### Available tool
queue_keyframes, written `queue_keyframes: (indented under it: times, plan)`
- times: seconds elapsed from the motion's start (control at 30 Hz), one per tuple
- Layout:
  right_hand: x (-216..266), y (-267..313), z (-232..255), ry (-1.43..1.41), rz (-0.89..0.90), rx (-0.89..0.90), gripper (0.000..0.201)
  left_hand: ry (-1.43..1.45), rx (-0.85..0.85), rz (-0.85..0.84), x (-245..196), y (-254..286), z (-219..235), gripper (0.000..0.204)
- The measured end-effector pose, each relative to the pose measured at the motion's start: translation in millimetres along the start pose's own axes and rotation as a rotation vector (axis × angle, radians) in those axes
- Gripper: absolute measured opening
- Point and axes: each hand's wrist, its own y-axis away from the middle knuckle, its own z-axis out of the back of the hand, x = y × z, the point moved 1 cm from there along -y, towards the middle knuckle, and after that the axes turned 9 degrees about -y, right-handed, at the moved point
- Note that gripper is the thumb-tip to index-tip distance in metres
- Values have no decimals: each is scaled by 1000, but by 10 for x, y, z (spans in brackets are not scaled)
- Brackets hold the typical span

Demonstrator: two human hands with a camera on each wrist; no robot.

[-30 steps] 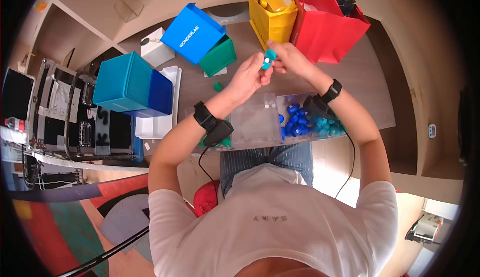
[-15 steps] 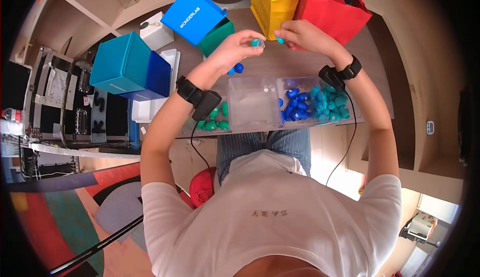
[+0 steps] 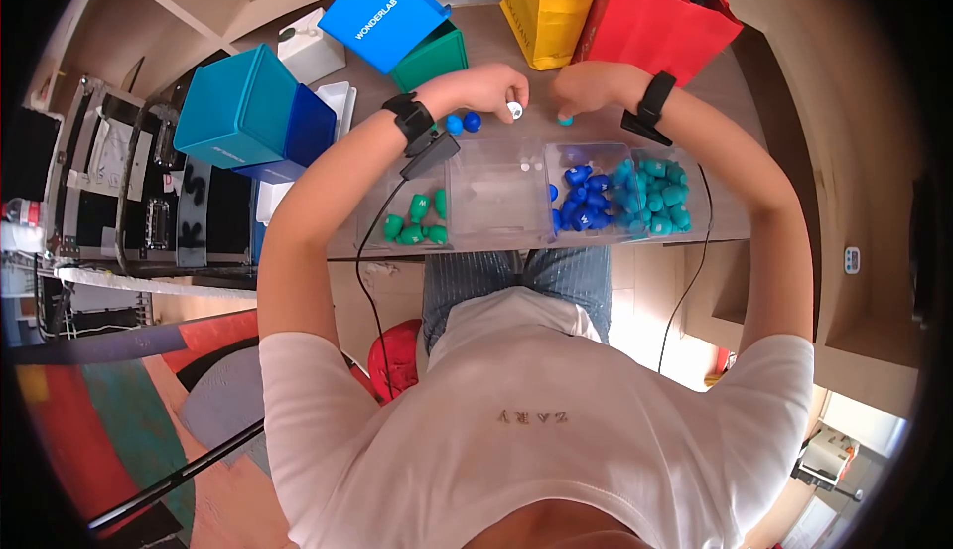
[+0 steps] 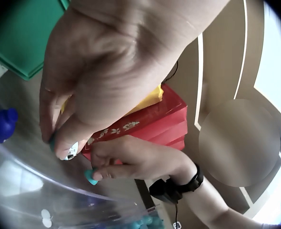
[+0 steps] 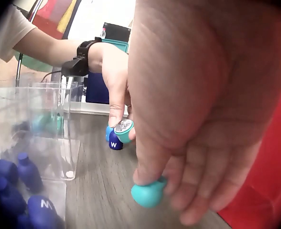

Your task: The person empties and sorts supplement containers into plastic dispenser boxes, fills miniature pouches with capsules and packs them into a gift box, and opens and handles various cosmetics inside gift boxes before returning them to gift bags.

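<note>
Over the grey tabletop, my left hand (image 3: pixel 484 88) pinches a small teal bottle piece (image 5: pixel 125 131) with a round, printed white-silver end. To its right, my right hand (image 3: pixel 599 86) pinches a rounded teal bottle piece (image 5: pixel 147 194) between thumb and fingertips, close over the table. A gap separates the two pieces. Beside the left hand stand a dark blue bottle (image 3: pixel 473 122) and a light blue bottle (image 3: pixel 454 124). Nearer the body is a row of clear boxes: green bottles (image 3: pixel 419 219) at left, dark blue bottles (image 3: pixel 586 202), then teal bottles (image 3: pixel 663 197) at right.
The middle clear box (image 3: pixel 496 192) shows small white spots. Behind the hands stand a yellow paper bag (image 3: pixel 544 23) and a red paper bag (image 3: pixel 655 28). A blue box (image 3: pixel 382 18), a green box (image 3: pixel 432 58) and a teal box (image 3: pixel 238 107) are at left.
At first my hands were together at the teal pieces; then they drew apart, one piece in each. Now both are lower, close to the tabletop, and the left hand's white end faces the camera.
</note>
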Motion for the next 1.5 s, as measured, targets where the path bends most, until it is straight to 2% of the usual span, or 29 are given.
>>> queue_keyframes:
  times: [0.07, 0.2, 0.3, 0.37, 0.4, 0.47, 0.6, 0.7, 0.8, 0.87, 0.93, 0.97, 1.0, 1.03, 1.1, 1.13, 1.2, 1.23, 1.3, 1.37, 1.4, 1.47, 1.5]
  plan:
    - [38, -41, -29, 74, 56, -44, 34, -248, -31, 18, -47, -64, -50, 25]
    - [91, -52, -64, 58, 64, -76, 34, -62, 58, 126, -74, -95, -115, 28]
    - [72, -107, -99, 70, 56, -116, 34, -142, 33, 115, -4, -144, -134, 34]
    - [57, -142, -110, 79, 56, -161, 33, -360, -36, -26, 38, -172, -146, 41]
    - [51, -171, -108, 77, 60, -162, 33, -360, -34, -23, 58, -196, -163, 41]
    - [50, -222, -96, 103, 90, -235, 33, -483, 82, 79, 58, -268, -211, 47]
    - [96, -269, -30, 4, 87, -309, 34, -483, 144, 85, 133, -361, -324, 52]
    - [75, -347, -50, 3, 85, -344, 32, -474, 240, 163, -5, -293, -228, 52]
    - [79, -419, -83, -34, 142, -378, 30, -484, 159, 174, -151, -41, 40, 51]
    - [154, -427, -28, 5, 154, -353, 31, -344, -67, 169, -351, 313, 275, 48]
    - [283, -379, 51, 4, 168, -355, 31, -196, -172, 206, -479, 641, 381, 41]
    - [330, -371, 76, 5, 178, -359, 31, -87, -255, 154, -546, 833, 383, 38]
    - [340, -412, 70, 5, 180, -358, 31, 23, -336, 100, -619, 1033, 347, 34]
    - [340, -469, 61, 7, 194, -361, 31, 23, -337, 101, -688, 1217, 289, 34]
    - [354, -542, 36, 8, 207, -362, 30, -54, -570, 65, -829, 1570, 153, 26]
    - [363, -572, 25, 30, 204, -345, 30, -52, -571, 66, -867, 1719, 60, 26]
    - [388, -620, -10, 54, 201, -319, 30, -221, -729, 154, -901, 1978, -159, 22]
    - [393, -631, -21, 82, 182, -320, 30, -216, -734, 156, -897, 2063, -293, 22]
    - [411, -613, -20, 111, 164, -316, 30, -258, -911, 190, -842, 2212, -553, 18]
    - [477, -491, 49, 41, 331, -363, 23, -258, -965, 201, -810, 2303, -755, 17]
    - [516, -450, 67, 43, 329, -353, 23, -264, -1017, 210, -798, 2327, -841, 17]
    - [592, -376, 56, 90, 520, -358, 26, -228, -1054, 228, -746, 2333, -973, 15]
    - [621, -364, 22, 91, 513, -349, 26, -215, -1067, 238, -714, 2326, -1022, 15]
